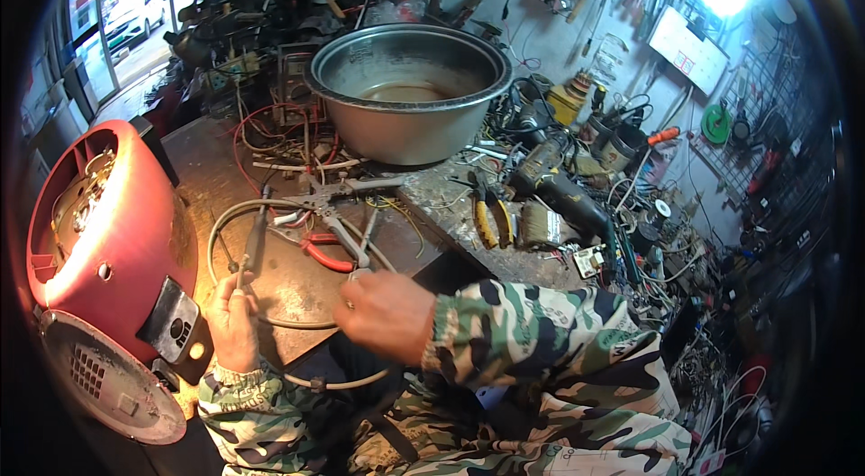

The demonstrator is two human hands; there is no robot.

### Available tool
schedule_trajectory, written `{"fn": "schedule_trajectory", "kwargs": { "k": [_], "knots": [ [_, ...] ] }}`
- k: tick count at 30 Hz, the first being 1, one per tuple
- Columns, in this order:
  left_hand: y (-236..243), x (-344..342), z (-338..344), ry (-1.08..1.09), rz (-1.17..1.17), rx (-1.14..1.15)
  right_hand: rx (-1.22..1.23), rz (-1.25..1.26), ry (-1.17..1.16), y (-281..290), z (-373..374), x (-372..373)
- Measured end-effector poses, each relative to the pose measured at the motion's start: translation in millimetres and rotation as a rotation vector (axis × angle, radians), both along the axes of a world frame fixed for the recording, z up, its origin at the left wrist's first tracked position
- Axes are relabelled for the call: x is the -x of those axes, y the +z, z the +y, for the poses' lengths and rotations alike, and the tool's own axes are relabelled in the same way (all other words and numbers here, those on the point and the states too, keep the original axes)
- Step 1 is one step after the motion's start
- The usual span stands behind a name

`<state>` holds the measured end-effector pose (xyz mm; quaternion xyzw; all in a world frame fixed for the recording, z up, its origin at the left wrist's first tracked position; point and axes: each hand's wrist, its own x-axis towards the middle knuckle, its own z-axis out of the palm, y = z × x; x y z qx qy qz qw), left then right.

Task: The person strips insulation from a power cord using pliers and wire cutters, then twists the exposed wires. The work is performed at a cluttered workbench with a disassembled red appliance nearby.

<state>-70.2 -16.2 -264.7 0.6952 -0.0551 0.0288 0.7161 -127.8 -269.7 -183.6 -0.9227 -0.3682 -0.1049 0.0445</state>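
My left hand (232,323) is closed in a pinch at a grey-olive cable (216,226), which loops over the worktop. A slim dark rod-like tool (258,228) lies just above its fingertips. To the right, my right hand (386,309) is a fist with its fingers curled under; what it grips is hidden. Just beyond it lie red-handled pliers (329,253) and a large grey metal hand tool (329,201). Beside my left arm stands a red rounded appliance housing (117,233), its round, vented cover (113,377) below it.
A big metal basin (410,129) stands at the back of the worktop (212,179). Yellow-handled pliers (493,217), a brush (541,224) and a dark power tool (563,192) lie to the right. Tangled wires (270,129) sit left of the basin. Tools hang on the wall.
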Motion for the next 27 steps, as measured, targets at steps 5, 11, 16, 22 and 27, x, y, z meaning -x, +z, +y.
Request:
{"fn": "schedule_trajectory", "kwargs": {
  "k": [5,11,16,22,27],
  "knots": [
    [-14.3,-5.6,7.1,0.019,-0.060,-0.066,0.052,0.098,-0.004,12.6,-21.5,48.1],
    [-4.6,-1.1,7.8,0.040,-0.002,-0.046,0.128,0.135,-0.140,23.1,-69.7,69.0],
    [-11.6,-2.4,7.8,0.051,-0.038,-0.085,0.112,0.140,-0.349,32.7,-104.9,71.6],
    [-7.2,4.0,3.7,0.095,-0.078,-0.068,-0.012,-0.220,-0.410,45.6,-146.7,9.8],
    [1.4,6.6,-2.2,0.116,-0.027,-0.149,-0.020,-0.439,-0.510,82.7,-159.0,-45.5]
  ]
}}
